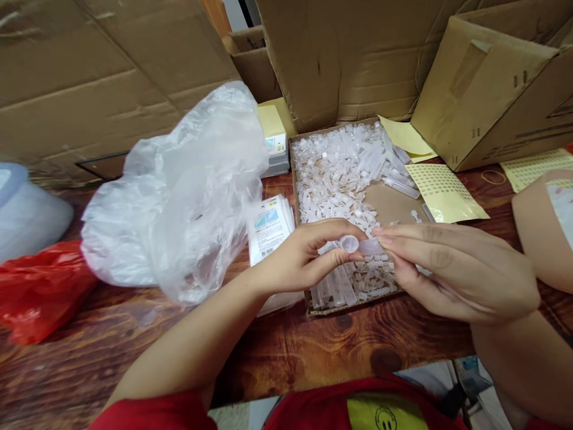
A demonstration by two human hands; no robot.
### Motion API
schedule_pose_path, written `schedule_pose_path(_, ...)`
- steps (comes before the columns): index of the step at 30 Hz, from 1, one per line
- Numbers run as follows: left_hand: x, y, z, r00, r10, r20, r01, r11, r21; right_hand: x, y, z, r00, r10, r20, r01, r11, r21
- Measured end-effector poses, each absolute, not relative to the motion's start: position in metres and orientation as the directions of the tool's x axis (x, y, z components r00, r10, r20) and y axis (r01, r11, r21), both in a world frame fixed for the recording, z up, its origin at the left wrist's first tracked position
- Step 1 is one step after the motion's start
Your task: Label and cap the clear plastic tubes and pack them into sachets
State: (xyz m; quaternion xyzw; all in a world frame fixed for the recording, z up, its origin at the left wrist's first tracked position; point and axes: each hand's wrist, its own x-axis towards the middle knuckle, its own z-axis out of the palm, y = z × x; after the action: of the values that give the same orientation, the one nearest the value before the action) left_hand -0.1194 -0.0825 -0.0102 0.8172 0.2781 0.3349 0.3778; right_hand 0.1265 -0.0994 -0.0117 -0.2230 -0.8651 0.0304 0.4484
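Note:
My left hand (pixel 308 254) is closed in a pinch around a translucent plastic tube (pixel 350 243), its round open end turned up toward me. From the other side, my right hand (pixel 461 269) pinches the far end of the same whitish piece, so the fingertips of both hands nearly meet. Whether it is one part or two joined parts I cannot tell. Both hands are above a shallow cardboard tray (pixel 388 203) of small clear plastic pieces (pixel 326 173). Longer clear tubes (pixel 335 286) lie at its near left corner, with more at its far right.
Left of the tray are printed cards (pixel 271 227), a card stack (pixel 278 156), a crumpled clear bag (pixel 174 197), a red bag (pixel 45 286) and a whitish tub (pixel 31 209). Yellow sticker sheets (pixel 447 191) and a cardboard box (pixel 487 89) are at the right. Cardboard walls (pixel 349 60) close off the back.

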Motion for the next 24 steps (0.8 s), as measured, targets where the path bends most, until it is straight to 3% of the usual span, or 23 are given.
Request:
schedule_pose_path(6,-0.116,-0.081,-0.012,0.627,0.705,0.331,0.172,-0.540,0.824,0.122,-0.095,-0.011,-0.517,0.347,0.783,0.330,0.924,-0.192)
schedule_pose_path(12,-0.119,-0.077,-0.009,0.645,0.696,0.314,0.146,-0.516,0.844,0.117,-0.095,-0.016,-0.451,0.327,0.831,0.150,0.945,-0.291)
schedule_pose_path(15,-0.124,-0.072,-0.006,0.629,0.725,0.281,0.157,-0.472,0.868,0.116,-0.096,-0.012,-0.436,0.342,0.833,0.145,0.940,-0.309)
schedule_pose_path(20,-0.130,-0.062,-0.007,0.379,0.867,0.324,0.110,-0.390,0.914,0.111,-0.091,-0.024,-0.398,0.342,0.851,0.235,0.935,-0.266)
schedule_pose_path(24,-0.130,-0.059,-0.009,0.170,0.905,0.390,0.148,-0.415,0.898,0.097,-0.084,-0.047,-0.511,0.309,0.802,0.264,0.944,-0.196)
